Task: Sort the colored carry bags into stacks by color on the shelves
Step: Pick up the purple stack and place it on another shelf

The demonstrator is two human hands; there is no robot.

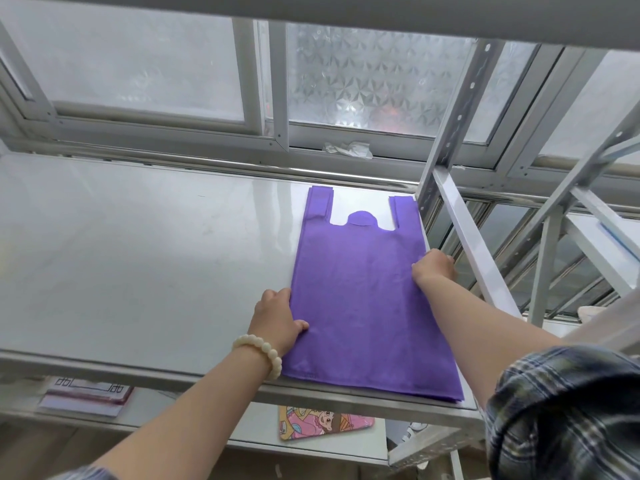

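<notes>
A flat stack of purple carry bags lies on the right end of a white metal shelf, handles pointing toward the window. My left hand, with a bead bracelet at the wrist, grips the stack's left edge: thumb on top, fingers curled at the side. My right hand holds the stack's right edge near the shelf's end, fingers curled down over it and hidden. No bags of another color are in view.
A slotted upright post and a white crossbar stand right beside the right hand. Behind the shelf is a frosted window. On the lower shelf lie a cartoon-printed board and a pink-and-white packet.
</notes>
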